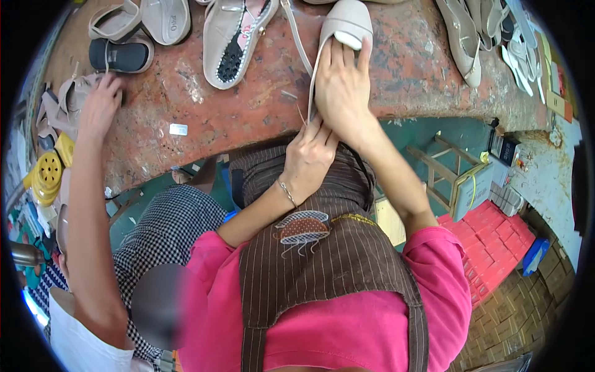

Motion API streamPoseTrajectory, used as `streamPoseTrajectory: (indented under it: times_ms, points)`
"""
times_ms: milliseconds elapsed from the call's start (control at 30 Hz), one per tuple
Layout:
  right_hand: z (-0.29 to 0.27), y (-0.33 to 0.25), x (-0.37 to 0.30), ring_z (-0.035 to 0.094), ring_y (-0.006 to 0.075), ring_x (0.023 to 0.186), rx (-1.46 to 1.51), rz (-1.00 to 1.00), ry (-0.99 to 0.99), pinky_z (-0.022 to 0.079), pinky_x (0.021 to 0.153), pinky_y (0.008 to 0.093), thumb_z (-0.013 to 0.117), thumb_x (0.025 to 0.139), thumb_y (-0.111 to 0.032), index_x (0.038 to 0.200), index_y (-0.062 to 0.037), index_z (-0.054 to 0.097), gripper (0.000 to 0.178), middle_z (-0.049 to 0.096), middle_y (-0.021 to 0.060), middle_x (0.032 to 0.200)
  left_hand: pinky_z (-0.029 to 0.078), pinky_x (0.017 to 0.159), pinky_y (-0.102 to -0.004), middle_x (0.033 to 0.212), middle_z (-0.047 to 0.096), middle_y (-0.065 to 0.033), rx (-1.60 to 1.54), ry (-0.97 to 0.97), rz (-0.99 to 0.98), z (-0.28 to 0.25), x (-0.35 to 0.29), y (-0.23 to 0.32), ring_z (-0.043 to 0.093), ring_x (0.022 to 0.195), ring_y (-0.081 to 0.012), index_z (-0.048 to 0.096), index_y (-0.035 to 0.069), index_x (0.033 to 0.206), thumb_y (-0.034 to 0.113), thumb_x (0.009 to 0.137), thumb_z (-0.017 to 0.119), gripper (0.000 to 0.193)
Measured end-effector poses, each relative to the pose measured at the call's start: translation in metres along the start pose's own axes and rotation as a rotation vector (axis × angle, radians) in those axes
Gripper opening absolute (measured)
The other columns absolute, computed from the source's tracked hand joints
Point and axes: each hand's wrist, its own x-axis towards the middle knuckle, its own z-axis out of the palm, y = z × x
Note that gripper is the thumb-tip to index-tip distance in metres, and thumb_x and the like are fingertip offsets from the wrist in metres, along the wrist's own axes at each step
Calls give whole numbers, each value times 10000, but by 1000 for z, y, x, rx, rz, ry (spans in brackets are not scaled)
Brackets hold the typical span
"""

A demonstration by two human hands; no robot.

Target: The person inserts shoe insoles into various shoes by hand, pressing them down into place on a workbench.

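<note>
Tabletop [260, 118], reddish and worn, fills the twelve o'clock half of the view, its curved edge letting the person sit close with the work directly over the lap. Spread across it are unfinished sandals: a beige sole with a dark perforated patch [234, 43] at about eleven o'clock, a dark blue sandal [121, 56] at ten, and a row of pale shoes [471, 43] at one o'clock, apparently laid within arm's reach. A co-worker's hand [99, 105] at nine o'clock rests on a heap of beige straps [65, 102]. The beige shoe upper [348, 23] being worked on lies at twelve o'clock, its long strap [315, 74] trailing down toward the tabletop edge. The right hand [341, 87] lies flat over it, fingers spread and pressing down, seemingly to pin it steady. The left hand [307, 158], just below at the edge, is curled closed with fingertips pinching the strap's lower end, likely keeping it taut.
</note>
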Motion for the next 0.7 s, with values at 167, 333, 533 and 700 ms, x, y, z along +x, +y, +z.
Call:
streamPoseTrajectory:
  times_ms: [167, 333, 533, 700]
  points:
    - [15, 9, 12, 616, 346, 1123, 9, 67, 4, 174, 1208, 607, 537, 869, -128, 1194, 93, 595, 397, 657, 206, 1085, 502, 1054, -387, 1295, 651, -170, 31, 104, 18, 1, 5, 0, 546, 1328, -300, 672, -34, 1199, 56, 818, 610, 397]
    - [18, 12, 17, 607, 329, 1174, -211, -11, 233, 182, 1200, 628, 550, 868, -140, 1110, 61, 642, 327, 661, 217, 1098, 510, 1045, -375, 1351, 623, -165, 53, 82, 16, 0, 7, 1, 540, 1338, -297, 634, -24, 1277, 75, 839, 601, 450]
    - [31, 33, 43, 701, 374, 941, -70, -23, -371, 196, 1188, 653, 577, 845, -111, 1054, 78, 661, 293, 703, 241, 1016, 532, 1018, -369, 1438, 562, -156, -4, 96, 28, -7, 6, 1, 532, 1342, -304, 620, 23, 1332, 3, 821, 661, 513]
    - [5, 46, -4, 679, 378, 1102, 486, -74, 76, 284, 1174, 597, 561, 889, -78, 1153, 34, 690, 314, 718, 235, 1104, 524, 1032, -408, 1528, 438, -198, -310, 398, -50, -28, -9, -4, 517, 1335, -309, 593, 16, 1366, -1, 787, 771, 606]
